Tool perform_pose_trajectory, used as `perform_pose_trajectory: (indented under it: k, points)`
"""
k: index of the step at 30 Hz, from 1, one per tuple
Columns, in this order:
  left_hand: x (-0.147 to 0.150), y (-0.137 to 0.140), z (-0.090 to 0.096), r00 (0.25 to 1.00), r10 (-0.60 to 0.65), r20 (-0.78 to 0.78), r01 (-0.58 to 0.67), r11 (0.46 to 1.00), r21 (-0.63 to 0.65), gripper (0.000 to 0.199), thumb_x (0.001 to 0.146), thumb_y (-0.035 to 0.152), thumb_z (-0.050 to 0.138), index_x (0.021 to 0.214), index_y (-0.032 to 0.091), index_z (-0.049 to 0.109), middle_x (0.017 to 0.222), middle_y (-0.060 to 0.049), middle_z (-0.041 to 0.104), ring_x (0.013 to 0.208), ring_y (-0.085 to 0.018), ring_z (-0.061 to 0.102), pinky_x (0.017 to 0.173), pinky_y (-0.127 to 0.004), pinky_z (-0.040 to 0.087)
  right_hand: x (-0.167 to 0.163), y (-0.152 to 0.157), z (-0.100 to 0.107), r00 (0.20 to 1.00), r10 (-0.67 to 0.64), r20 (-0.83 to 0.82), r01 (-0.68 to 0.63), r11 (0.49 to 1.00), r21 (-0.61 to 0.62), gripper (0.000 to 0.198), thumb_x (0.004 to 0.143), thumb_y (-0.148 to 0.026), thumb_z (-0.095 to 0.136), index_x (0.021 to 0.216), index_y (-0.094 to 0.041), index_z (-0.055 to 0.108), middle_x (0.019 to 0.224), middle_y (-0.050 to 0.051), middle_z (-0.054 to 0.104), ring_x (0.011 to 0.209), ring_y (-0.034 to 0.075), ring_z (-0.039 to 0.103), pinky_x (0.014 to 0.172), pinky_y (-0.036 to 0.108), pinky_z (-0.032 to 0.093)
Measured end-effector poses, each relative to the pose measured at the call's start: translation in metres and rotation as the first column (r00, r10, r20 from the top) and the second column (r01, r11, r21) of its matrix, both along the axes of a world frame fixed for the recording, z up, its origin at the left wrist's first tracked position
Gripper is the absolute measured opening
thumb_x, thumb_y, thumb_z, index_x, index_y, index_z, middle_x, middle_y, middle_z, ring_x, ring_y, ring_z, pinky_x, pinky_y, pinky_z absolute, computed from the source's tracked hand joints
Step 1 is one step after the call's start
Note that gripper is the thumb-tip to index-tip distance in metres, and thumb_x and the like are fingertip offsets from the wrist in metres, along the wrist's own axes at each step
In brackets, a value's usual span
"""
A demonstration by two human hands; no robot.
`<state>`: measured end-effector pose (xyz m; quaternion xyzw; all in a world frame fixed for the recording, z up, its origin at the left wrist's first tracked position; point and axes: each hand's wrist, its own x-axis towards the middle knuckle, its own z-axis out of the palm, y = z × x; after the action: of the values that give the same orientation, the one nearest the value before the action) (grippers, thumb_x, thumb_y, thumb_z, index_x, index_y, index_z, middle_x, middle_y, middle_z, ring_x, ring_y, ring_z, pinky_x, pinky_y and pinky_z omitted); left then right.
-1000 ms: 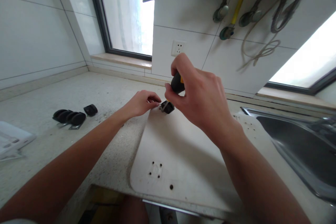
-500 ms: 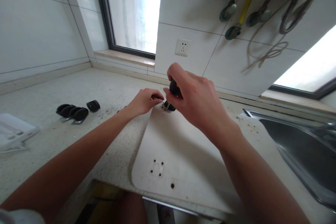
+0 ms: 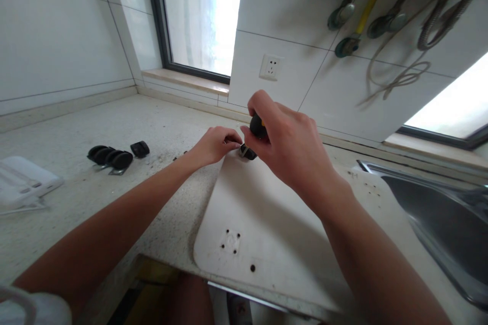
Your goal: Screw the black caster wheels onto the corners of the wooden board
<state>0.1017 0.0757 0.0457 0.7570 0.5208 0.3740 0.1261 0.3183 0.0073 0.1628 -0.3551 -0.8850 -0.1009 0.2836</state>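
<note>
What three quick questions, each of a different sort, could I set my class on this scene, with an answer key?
1. Multiple choice: what does the right hand grip?
A) a yellow hose
B) a dark-handled tool
C) a wall socket

2. True or false: in the picture, the sink is on the far side of the white board from the loose black wheels.

3. Fill in: the left hand is beside a black wheeled piece at a ____ of the white board.

Key: 1. B; 2. True; 3. corner.
</note>
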Motion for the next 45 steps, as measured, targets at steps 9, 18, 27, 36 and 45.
perform_pose_trajectory:
  k: [9,18,27,36,45]
  points:
    - [0.008,-0.012,0.013,0.998,0.048,-0.043,-0.049,0.999,-0.024,0.012,0.092,0.013,0.073,0.084,0.018,0.08,0.085,-0.001,0.081,0.082,-0.018,0.071,0.079,-0.027,0.049,-0.001,0.002,-0.003,1.0,0.01,-0.01,-0.01,1.0,0.026,0.016,0.103,-0.02,0.064,0.117,-0.025,0.058,0.099,0.001,0.071,0.075,0.016,0.053,0.068,0.032,0.032]
    - [0.012,-0.016,0.017,0.986,0.164,-0.008,-0.164,0.986,-0.03,0.009,0.089,0.013,0.072,0.095,0.018,0.077,0.085,-0.002,0.079,0.074,-0.017,0.068,0.069,-0.026,0.045,-0.001,0.001,-0.001,1.0,0.014,-0.002,-0.014,0.999,0.036,0.018,0.101,-0.019,0.065,0.118,-0.025,0.059,0.094,-0.001,0.069,0.073,0.015,0.049,0.068,0.032,0.032]
    - [0.007,-0.011,0.014,0.996,0.093,0.016,-0.093,0.996,-0.01,0.006,0.089,0.014,0.075,0.084,0.018,0.077,0.078,0.001,0.075,0.07,-0.015,0.063,0.068,-0.026,0.043,0.003,-0.003,0.003,0.999,0.015,-0.036,-0.011,0.995,0.103,0.021,0.097,-0.021,0.071,0.115,-0.024,0.06,0.088,-0.001,0.067,0.07,0.015,0.048,0.067,0.031,0.034]
    - [-0.001,-0.008,0.015,0.999,0.018,-0.04,-0.018,1.0,-0.02,0.013,0.094,0.02,0.075,0.088,0.021,0.087,0.081,0.001,0.081,0.079,-0.017,0.071,0.08,-0.028,0.049,0.009,-0.01,0.01,0.997,0.032,-0.074,-0.019,0.986,0.168,0.022,0.095,-0.021,0.076,0.11,-0.025,0.06,0.084,-0.002,0.067,0.064,0.015,0.049,0.066,0.032,0.038]
    - [0.004,-0.008,0.009,1.0,0.012,-0.008,-0.013,1.0,-0.014,0.015,0.093,0.017,0.077,0.098,0.024,0.09,0.1,-0.001,0.089,0.091,-0.02,0.078,0.087,-0.032,0.053,0.014,-0.02,0.018,0.981,-0.019,-0.192,0.063,0.973,0.221,0.02,0.096,-0.032,0.078,0.109,-0.028,0.062,0.087,0.0,0.073,0.069,0.02,0.066,0.069,0.035,0.046]
